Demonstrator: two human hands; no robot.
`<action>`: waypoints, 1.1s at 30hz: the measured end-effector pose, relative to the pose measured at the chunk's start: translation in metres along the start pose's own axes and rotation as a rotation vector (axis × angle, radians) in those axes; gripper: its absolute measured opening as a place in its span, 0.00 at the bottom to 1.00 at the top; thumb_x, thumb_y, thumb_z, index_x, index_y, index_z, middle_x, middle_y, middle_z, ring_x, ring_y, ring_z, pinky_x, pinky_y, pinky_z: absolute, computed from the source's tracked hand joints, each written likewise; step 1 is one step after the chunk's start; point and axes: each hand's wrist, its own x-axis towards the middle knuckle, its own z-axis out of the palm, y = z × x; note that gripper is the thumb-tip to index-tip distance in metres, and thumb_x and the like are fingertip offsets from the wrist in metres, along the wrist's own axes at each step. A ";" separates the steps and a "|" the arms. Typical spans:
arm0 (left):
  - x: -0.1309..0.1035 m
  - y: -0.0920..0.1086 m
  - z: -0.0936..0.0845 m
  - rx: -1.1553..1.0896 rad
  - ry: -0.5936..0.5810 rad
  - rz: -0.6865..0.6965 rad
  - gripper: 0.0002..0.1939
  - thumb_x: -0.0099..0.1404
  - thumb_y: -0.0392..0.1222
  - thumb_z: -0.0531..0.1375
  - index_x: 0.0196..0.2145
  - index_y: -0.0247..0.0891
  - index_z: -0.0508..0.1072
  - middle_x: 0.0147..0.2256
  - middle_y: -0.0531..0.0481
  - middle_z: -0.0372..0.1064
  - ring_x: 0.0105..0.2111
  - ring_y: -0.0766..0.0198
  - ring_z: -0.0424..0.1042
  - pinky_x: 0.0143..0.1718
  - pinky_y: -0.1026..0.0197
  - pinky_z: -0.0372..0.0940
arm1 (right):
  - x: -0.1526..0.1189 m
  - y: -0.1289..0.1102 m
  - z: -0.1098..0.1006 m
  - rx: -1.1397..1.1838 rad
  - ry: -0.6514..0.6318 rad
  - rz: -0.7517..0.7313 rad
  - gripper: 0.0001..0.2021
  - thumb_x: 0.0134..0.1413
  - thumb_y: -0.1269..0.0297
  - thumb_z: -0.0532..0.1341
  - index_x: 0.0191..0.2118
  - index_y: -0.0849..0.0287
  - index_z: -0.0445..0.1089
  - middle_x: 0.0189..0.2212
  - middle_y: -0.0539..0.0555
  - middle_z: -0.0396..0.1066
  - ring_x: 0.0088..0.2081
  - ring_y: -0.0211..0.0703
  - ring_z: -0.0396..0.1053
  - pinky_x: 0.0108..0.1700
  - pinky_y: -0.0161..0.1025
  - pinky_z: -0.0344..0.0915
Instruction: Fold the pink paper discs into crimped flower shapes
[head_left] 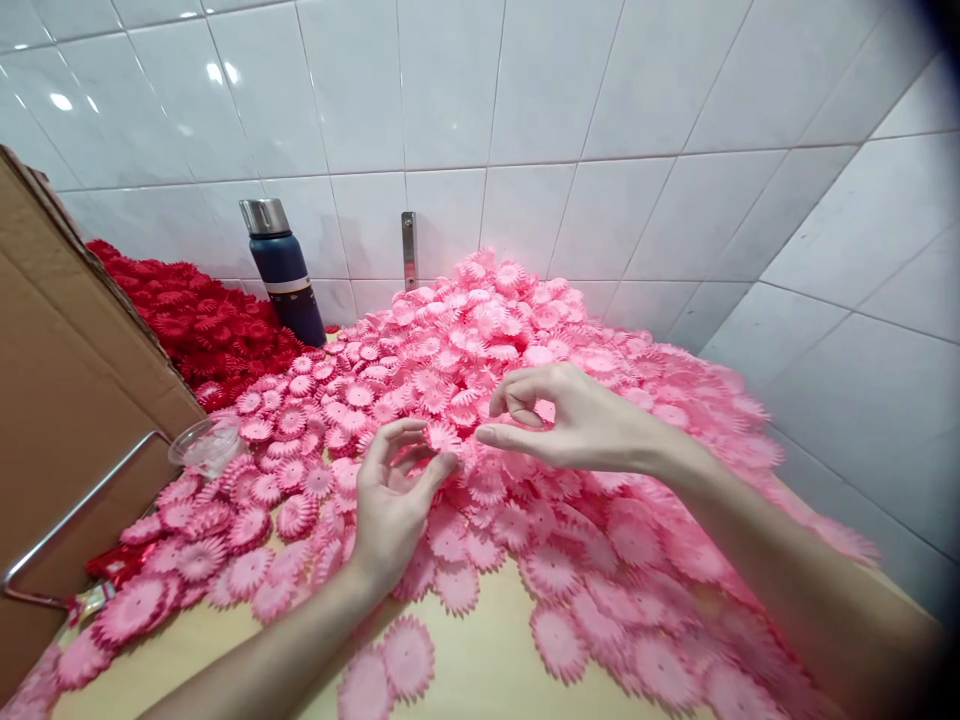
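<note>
Pink frilled disc [442, 437] seemingly pinched in the left hand [391, 502], the right hand [576, 422] hovers alongside, grip narrowly parted; this single-disc handling likely needs delicacy next.

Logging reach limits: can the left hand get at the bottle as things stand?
Probably yes, with a stretch: the bottle stands farther back by the wall, and just low pink flowers seem to lie between it and the left hand. The box doesn't look in the way.
</note>
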 end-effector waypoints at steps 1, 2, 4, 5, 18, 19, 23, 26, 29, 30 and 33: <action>-0.002 0.001 0.001 0.016 -0.015 0.032 0.16 0.55 0.37 0.69 0.40 0.40 0.70 0.41 0.51 0.68 0.38 0.68 0.72 0.40 0.66 0.73 | 0.000 -0.001 0.001 -0.011 0.009 -0.008 0.17 0.54 0.58 0.63 0.20 0.59 0.59 0.28 0.53 0.72 0.33 0.42 0.69 0.35 0.40 0.63; -0.004 0.001 0.001 0.022 -0.027 0.057 0.16 0.55 0.36 0.69 0.41 0.41 0.71 0.41 0.52 0.68 0.39 0.68 0.72 0.39 0.67 0.73 | 0.000 -0.002 0.001 -0.010 0.007 -0.015 0.15 0.55 0.58 0.62 0.22 0.59 0.63 0.28 0.53 0.72 0.32 0.41 0.68 0.35 0.39 0.63; -0.006 0.002 0.001 0.020 -0.051 0.084 0.20 0.53 0.34 0.70 0.43 0.45 0.71 0.42 0.53 0.69 0.39 0.69 0.72 0.39 0.68 0.73 | 0.001 -0.005 0.002 0.015 -0.042 -0.027 0.10 0.57 0.60 0.61 0.28 0.60 0.69 0.28 0.52 0.73 0.31 0.39 0.67 0.35 0.38 0.63; -0.007 0.001 0.000 0.024 -0.063 0.091 0.22 0.53 0.34 0.70 0.44 0.46 0.72 0.43 0.54 0.70 0.39 0.70 0.73 0.40 0.69 0.73 | 0.001 -0.007 0.002 0.031 -0.079 -0.029 0.09 0.58 0.60 0.60 0.31 0.60 0.71 0.29 0.51 0.73 0.31 0.38 0.67 0.34 0.38 0.63; -0.009 0.000 -0.003 0.081 -0.160 0.050 0.17 0.56 0.33 0.68 0.44 0.45 0.78 0.42 0.51 0.75 0.41 0.64 0.75 0.44 0.63 0.74 | 0.001 -0.016 0.012 0.138 -0.228 -0.019 0.10 0.61 0.63 0.57 0.37 0.61 0.75 0.30 0.51 0.75 0.29 0.36 0.67 0.31 0.35 0.63; -0.009 0.000 -0.003 0.075 -0.164 0.049 0.17 0.56 0.32 0.68 0.44 0.45 0.78 0.42 0.51 0.75 0.41 0.64 0.75 0.44 0.63 0.74 | 0.001 -0.016 0.013 0.141 -0.223 -0.022 0.10 0.61 0.64 0.57 0.36 0.61 0.75 0.29 0.51 0.74 0.29 0.36 0.67 0.31 0.34 0.63; -0.009 0.001 -0.001 0.057 -0.177 0.037 0.18 0.56 0.29 0.67 0.44 0.44 0.78 0.42 0.50 0.75 0.41 0.64 0.76 0.44 0.63 0.74 | 0.002 -0.015 0.015 0.147 -0.208 -0.023 0.10 0.61 0.64 0.57 0.36 0.61 0.75 0.28 0.51 0.74 0.28 0.35 0.66 0.30 0.34 0.62; -0.009 0.002 -0.001 0.056 -0.182 0.035 0.19 0.56 0.28 0.67 0.44 0.42 0.78 0.42 0.49 0.75 0.41 0.64 0.76 0.44 0.63 0.75 | 0.002 -0.014 0.015 0.144 -0.210 -0.021 0.10 0.60 0.65 0.57 0.35 0.61 0.75 0.28 0.50 0.73 0.28 0.35 0.66 0.29 0.34 0.62; -0.010 0.002 -0.002 0.071 -0.192 0.047 0.18 0.56 0.28 0.66 0.44 0.42 0.78 0.42 0.49 0.75 0.40 0.64 0.77 0.42 0.64 0.75 | 0.003 -0.015 0.015 0.149 -0.211 -0.020 0.09 0.59 0.67 0.57 0.34 0.61 0.74 0.27 0.50 0.72 0.27 0.35 0.65 0.28 0.34 0.61; -0.010 0.002 -0.002 0.075 -0.195 0.053 0.18 0.56 0.28 0.66 0.44 0.42 0.78 0.42 0.49 0.76 0.39 0.65 0.77 0.42 0.64 0.75 | 0.003 -0.015 0.015 0.149 -0.208 -0.021 0.09 0.59 0.67 0.57 0.34 0.61 0.74 0.26 0.50 0.72 0.26 0.35 0.65 0.28 0.34 0.61; -0.010 0.002 -0.002 0.070 -0.190 0.083 0.19 0.55 0.28 0.67 0.44 0.44 0.78 0.40 0.52 0.76 0.36 0.68 0.76 0.40 0.67 0.75 | 0.003 -0.014 0.015 0.112 -0.186 -0.032 0.09 0.57 0.69 0.56 0.33 0.61 0.73 0.26 0.50 0.72 0.26 0.35 0.64 0.28 0.34 0.60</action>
